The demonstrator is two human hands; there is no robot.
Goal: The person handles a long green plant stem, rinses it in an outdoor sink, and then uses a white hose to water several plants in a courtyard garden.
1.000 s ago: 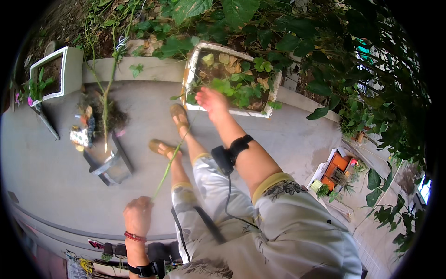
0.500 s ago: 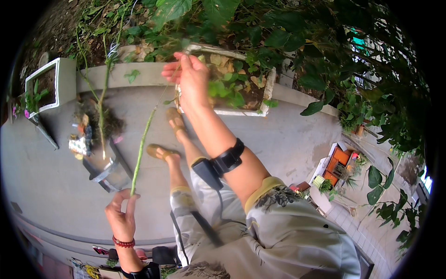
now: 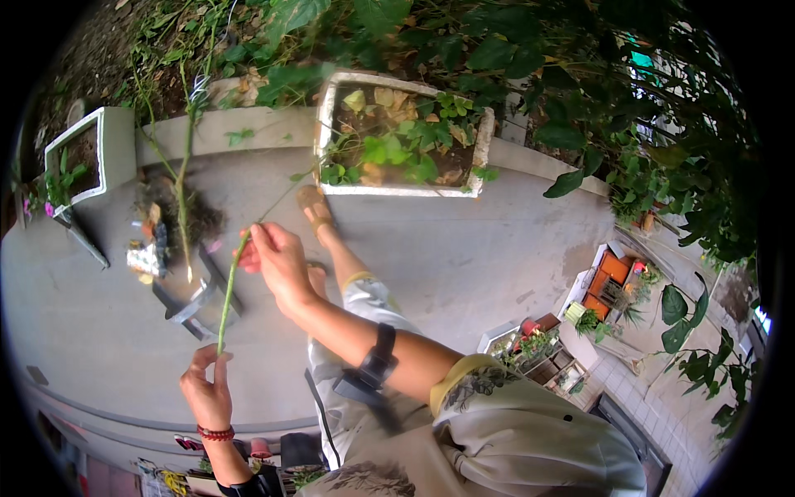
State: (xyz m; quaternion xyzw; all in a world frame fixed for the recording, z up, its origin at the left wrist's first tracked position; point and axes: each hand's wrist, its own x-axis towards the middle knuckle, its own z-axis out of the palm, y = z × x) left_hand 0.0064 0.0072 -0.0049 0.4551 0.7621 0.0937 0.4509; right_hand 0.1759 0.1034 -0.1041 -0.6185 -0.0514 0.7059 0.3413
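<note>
A slim, bumpy green long bean point(image 3: 228, 300) runs upright between my two hands, over the grey paving. My left hand point(image 3: 207, 391), with a red beaded bracelet at its wrist, pinches the bean's lower end between thumb and fingers. Higher up, my right hand point(image 3: 277, 261) is closed on its upper part, thumb against the fingers. From there a thin stalk point(image 3: 286, 192) continues up toward the white-rimmed planter box point(image 3: 397, 191); its far end is lost among leaves.
Leafy vines point(image 3: 530, 50) hang at the upper right. A low concrete kerb point(image 3: 228, 132) borders the soil bed. A smaller white planter point(image 3: 118, 153), a bare tied stem point(image 3: 184, 207) and a grey container point(image 3: 199, 311) stand at the left. Potted plants point(image 3: 530, 348) stand right.
My right hand has come down and left from beside the planter to the bean's upper part and closed on it. My left hand has shifted slightly down and left, still holding the lower end.
</note>
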